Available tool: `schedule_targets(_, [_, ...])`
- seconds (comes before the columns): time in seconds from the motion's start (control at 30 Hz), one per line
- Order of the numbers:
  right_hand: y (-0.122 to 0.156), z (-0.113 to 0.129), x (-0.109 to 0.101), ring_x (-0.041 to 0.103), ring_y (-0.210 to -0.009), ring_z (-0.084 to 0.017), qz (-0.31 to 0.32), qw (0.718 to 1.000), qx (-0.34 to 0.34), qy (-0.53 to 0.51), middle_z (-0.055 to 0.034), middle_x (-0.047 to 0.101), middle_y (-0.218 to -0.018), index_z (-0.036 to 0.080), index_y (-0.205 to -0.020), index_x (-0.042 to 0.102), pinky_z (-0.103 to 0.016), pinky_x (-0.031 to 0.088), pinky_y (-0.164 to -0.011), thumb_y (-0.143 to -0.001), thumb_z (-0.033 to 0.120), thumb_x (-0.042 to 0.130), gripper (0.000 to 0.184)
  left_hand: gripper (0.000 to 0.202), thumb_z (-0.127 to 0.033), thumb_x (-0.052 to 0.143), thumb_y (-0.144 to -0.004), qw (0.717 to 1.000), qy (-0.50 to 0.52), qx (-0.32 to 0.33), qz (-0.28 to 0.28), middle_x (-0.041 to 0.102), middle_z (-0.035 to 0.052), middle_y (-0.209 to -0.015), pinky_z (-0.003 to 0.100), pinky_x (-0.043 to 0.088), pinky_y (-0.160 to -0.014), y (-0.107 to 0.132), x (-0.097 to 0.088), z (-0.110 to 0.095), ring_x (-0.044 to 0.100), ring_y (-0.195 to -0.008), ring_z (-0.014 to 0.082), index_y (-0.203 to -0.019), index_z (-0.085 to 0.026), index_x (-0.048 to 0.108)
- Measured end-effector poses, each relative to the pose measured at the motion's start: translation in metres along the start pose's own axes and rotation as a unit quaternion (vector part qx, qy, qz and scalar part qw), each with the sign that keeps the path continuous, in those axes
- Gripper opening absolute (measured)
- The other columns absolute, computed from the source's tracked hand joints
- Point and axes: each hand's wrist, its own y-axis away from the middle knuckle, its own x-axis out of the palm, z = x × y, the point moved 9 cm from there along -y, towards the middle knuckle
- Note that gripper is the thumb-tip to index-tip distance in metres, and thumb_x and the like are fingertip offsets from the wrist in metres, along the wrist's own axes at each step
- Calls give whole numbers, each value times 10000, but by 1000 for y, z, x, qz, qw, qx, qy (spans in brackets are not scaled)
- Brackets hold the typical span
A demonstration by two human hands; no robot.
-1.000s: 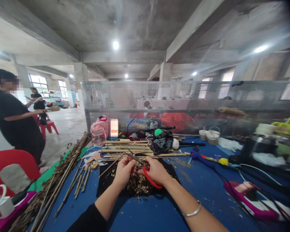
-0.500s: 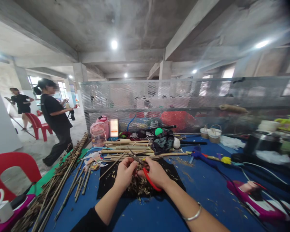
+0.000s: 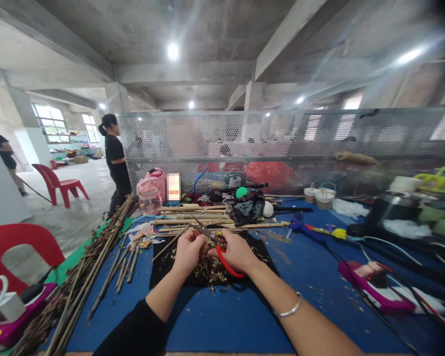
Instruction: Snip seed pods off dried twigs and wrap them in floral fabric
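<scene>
My right hand [image 3: 238, 251] grips a pair of scissors [image 3: 228, 264] with red handles. Their dark blades stick out toward the far left, parted at the tips. Close by, my left hand [image 3: 187, 251] is closed in a pinch beside the blades; whatever is between its fingers is too small to make out. Beneath both hands lies a heap of dry, pale brown plant bits [image 3: 210, 273] on a black cloth [image 3: 261, 253]. A thin stick [image 3: 166, 246] rests at the cloth's left edge.
Bamboo sticks [image 3: 193, 221] lie behind the cloth, with paper scraps [image 3: 144, 232] to their left. Bundled dry stalks [image 3: 92, 267] run along the left edge. A purple power strip [image 3: 378, 291] and a dark flask [image 3: 393, 210] stand right. A perforated metal screen [image 3: 207, 143] closes the back.
The person in black at the left has walked toward the screen, and another has moved partly out of view. My view has shifted slightly. Both hands keep nearly the same pose over the heap.
</scene>
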Motion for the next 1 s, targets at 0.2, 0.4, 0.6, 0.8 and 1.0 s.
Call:
schedule_targets(0.2, [-1,-1,0,538,-614,-146,0,1000,-5,14,-17,610,-711,204,-796,494,-225,301,-533,-672,536,640,383,161,-263,560,-630,1000,-12,10,-8,415,-76,-360,176,265,-347,3,-1,-8,341,-297,50,-566,-180,437])
schedule_targets(0.4, [0,3,0,492,-576,-122,16,1000,-14,7,-8,594,-699,200,-761,482,-217,287,-524,-672,540,638,385,88,-250,515,-641,1000,-19,3,9,384,-86,-326,171,197,-297,2,-2,-8,279,-249,46,-618,-176,473])
schedule_targets(0.6, [-1,-1,2,458,-569,-107,55,996,-19,-66,18,550,-651,185,-721,484,-210,313,-523,-649,532,655,393,211,-298,544,-619,988,96,-83,89,348,-90,-386,158,141,-272,1,9,6,239,-258,28,-558,-190,374])
schedule_targets(0.8, [-2,-2,9,390,-477,-78,65,957,5,-282,53,466,-542,178,-683,479,-207,300,-468,-670,614,586,449,229,-394,529,-691,984,99,-104,106,406,-77,-462,158,214,-301,4,19,9,316,-316,47,-688,-184,438])
schedule_targets(1.0, [-2,-8,19,520,-524,-130,28,836,88,-541,-20,557,-582,170,-675,530,-248,404,-509,-698,758,390,606,315,-450,432,-783,1000,27,1,16,487,-17,-603,202,402,-468,0,2,-4,486,-539,102,-619,-182,412])
